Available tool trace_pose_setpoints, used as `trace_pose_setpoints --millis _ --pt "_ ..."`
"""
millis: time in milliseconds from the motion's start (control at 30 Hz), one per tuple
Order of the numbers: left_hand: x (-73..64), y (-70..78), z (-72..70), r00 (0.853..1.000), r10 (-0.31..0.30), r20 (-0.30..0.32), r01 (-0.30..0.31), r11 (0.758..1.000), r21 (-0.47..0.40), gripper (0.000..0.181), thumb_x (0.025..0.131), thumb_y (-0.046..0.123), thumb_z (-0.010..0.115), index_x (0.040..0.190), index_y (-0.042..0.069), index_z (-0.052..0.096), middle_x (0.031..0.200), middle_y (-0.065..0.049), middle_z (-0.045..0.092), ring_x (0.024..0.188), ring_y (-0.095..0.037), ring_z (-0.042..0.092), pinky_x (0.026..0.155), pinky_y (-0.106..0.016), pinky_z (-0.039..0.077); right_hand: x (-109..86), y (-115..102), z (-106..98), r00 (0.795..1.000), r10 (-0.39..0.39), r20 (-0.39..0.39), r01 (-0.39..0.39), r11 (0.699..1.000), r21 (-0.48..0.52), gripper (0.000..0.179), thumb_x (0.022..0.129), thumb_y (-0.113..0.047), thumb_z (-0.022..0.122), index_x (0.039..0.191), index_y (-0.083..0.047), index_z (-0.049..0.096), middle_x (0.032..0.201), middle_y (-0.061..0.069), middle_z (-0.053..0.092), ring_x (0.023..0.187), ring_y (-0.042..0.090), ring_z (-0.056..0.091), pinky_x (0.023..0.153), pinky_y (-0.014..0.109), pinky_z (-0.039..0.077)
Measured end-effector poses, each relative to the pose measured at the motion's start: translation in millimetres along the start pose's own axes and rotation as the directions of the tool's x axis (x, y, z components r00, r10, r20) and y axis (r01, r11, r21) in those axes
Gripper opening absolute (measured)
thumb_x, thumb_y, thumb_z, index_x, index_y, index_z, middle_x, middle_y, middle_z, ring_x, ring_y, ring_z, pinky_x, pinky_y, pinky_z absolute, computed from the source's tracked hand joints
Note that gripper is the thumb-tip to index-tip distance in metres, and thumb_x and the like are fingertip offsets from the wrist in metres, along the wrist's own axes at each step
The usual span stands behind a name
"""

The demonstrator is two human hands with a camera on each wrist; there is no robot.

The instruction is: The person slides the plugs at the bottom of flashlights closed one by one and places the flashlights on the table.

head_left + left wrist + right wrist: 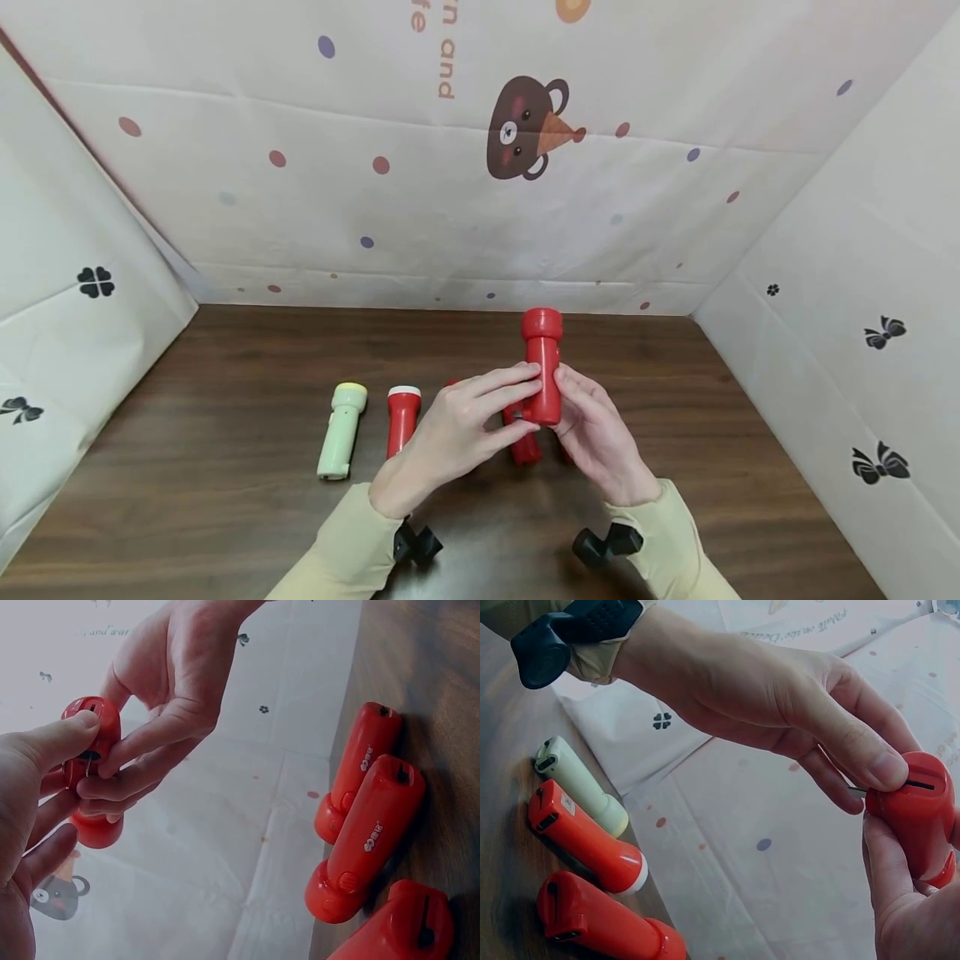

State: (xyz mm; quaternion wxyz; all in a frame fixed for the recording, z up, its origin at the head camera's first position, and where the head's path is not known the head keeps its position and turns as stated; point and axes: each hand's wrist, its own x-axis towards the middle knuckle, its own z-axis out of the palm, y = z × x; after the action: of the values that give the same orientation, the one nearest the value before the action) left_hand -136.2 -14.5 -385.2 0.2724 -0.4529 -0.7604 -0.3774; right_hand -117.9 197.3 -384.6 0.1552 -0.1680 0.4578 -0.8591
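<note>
Both hands hold a red flashlight [543, 358] upright above the table, its wide head up. My right hand [600, 433] grips the body from the right, fingers curled around it in the left wrist view. My left hand [465, 417] is at the other side, its thumb [885, 769] against the slotted base and its fingers along the body. A thin metal piece [857, 792] juts from the base beside the left fingers; whether they touch it I cannot tell. Below, more red flashlights [375, 832] lie on the table, partly hidden by the hands in the head view.
Left of the hands, a pale green flashlight [341, 433] and a red flashlight with a white rim [403, 417] lie on the brown wooden table [247, 400]. Another red flashlight [604, 919] lies beside them. Printed white sheets [420, 208] enclose the back and sides.
</note>
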Motion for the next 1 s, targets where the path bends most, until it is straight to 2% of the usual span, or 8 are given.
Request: trace_pose_setpoints --millis 367,633,1000 --pt "-0.8 1.6 1.3 1.000 -0.029 0.005 0.029 0.999 -0.022 0.054 0.080 0.016 0.092 0.130 0.007 0.074 0.134 -0.008 0.075 0.126 -0.020 0.072 0.102 -0.026 0.059 -1.1 0.8 3.2 0.996 0.035 -0.086 -0.036 0.999 -0.007 0.034 0.115 -0.019 0.037 0.134 -0.017 0.065 0.121 -0.006 0.076 0.107 0.007 0.076 0.099 0.022 0.060" --pt "-1.2 0.0 3.7 1.000 -0.012 -0.028 0.012 1.000 0.003 0.054 0.079 0.018 0.093 0.129 0.007 0.074 0.133 -0.008 0.075 0.126 -0.021 0.073 0.102 -0.026 0.059 0.2 1.5 2.8 0.996 0.025 -0.085 -0.026 1.000 -0.015 0.035 0.115 -0.019 0.036 0.133 -0.017 0.066 0.120 -0.006 0.076 0.106 0.006 0.076 0.099 0.021 0.061" --pt "-2.2 1.8 5.8 0.998 -0.049 -0.028 0.049 0.999 -0.009 0.054 0.079 0.016 0.093 0.128 0.007 0.075 0.133 -0.008 0.076 0.127 -0.021 0.072 0.101 -0.027 0.060 -0.3 2.5 4.0 0.995 0.022 -0.097 -0.025 0.999 -0.034 0.035 0.115 -0.019 0.036 0.134 -0.018 0.065 0.120 -0.007 0.076 0.107 0.007 0.075 0.099 0.021 0.060"
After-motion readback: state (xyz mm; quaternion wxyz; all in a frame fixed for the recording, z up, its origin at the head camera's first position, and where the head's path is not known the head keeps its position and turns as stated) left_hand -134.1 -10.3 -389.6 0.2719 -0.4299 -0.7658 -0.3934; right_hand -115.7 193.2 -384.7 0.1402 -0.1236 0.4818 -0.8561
